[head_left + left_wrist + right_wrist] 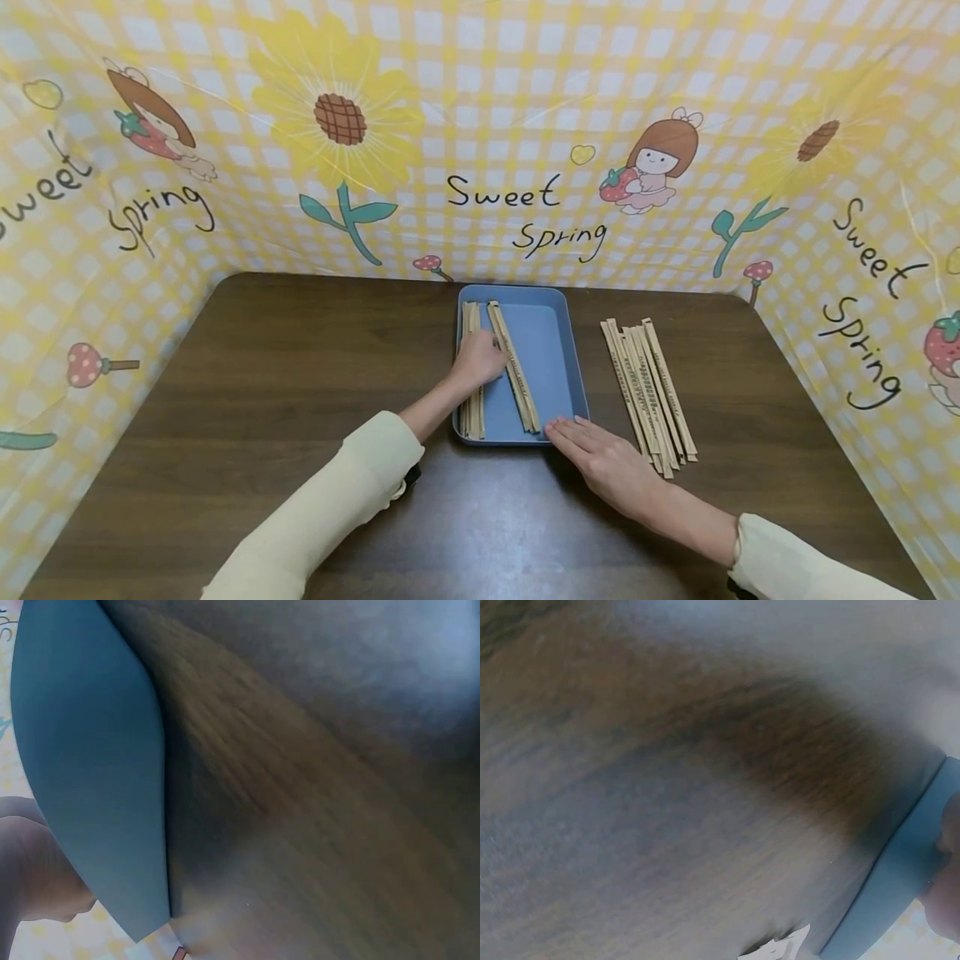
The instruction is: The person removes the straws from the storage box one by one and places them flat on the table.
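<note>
A shallow blue tray (551,333) lies near the table's far edge. Along its left side is a bundle of thin sticks in printed tan paper wrappers (472,417). More paper-wrapped sticks (523,400) lie slanted across the tray's middle. My left hand (480,362) reaches in over the left wall, its curled fingers gripping the slanted sticks' left edge; the fingertips are partly hidden. My right hand (600,454) rests with straight fingers on the tray's near right corner. In the left wrist view, the tray's wall (97,750) hides part of the left hand (37,862).
A loose pile of paper-wrapped sticks (648,392) lies on the brown wooden table (300,358) right of the tray. A yellow checked cloth (480,125) encloses the table's back and sides. White wrapper ends (780,946) show low in the right wrist view.
</note>
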`<state>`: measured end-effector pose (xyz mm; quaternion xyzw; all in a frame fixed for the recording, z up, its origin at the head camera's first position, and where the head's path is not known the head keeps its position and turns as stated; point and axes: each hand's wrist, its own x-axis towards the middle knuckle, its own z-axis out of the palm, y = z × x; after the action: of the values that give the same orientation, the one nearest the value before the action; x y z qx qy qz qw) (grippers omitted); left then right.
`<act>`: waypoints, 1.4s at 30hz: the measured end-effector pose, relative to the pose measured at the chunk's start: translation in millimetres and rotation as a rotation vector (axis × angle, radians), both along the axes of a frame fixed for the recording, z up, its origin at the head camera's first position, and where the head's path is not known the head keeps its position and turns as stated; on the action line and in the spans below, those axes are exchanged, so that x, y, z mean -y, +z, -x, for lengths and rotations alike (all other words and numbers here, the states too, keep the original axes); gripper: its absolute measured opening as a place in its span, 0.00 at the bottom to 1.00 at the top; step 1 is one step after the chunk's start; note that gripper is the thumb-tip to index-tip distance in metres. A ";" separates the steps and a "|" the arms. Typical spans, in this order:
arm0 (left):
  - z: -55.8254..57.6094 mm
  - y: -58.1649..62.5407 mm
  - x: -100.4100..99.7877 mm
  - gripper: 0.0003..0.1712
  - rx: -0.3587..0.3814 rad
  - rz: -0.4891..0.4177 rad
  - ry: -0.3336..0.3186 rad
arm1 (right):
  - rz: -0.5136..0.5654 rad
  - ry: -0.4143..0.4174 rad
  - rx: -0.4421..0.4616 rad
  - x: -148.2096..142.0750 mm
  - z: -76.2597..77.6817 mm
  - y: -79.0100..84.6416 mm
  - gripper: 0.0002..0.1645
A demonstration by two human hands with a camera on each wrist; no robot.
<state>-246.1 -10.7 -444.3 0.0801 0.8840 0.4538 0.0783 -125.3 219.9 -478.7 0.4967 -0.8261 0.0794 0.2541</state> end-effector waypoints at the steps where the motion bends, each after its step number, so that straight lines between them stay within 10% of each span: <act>1: 1.6 -0.5 -1.0 0.29 -0.003 -0.008 0.002 | 0.001 -0.001 0.000 0.0 0.0 0.2 0.31; 24: 8.2 6.5 -14.6 0.30 -0.139 0.181 -0.054 | 0.024 -0.015 0.018 -1.1 0.0 2.1 0.31; 37: 17.6 4.8 0.3 0.26 0.012 0.079 -0.005 | 0.018 -0.005 0.016 0.1 -0.2 0.0 0.28; 42: 17.6 14.7 7.3 0.08 0.144 -0.044 0.081 | 0.014 -0.004 0.024 0.0 -0.4 0.3 0.25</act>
<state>-263.7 -18.0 -429.7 0.0129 0.8685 0.4804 0.1216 -125.0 219.9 -478.4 0.4920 -0.8296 0.0906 0.2479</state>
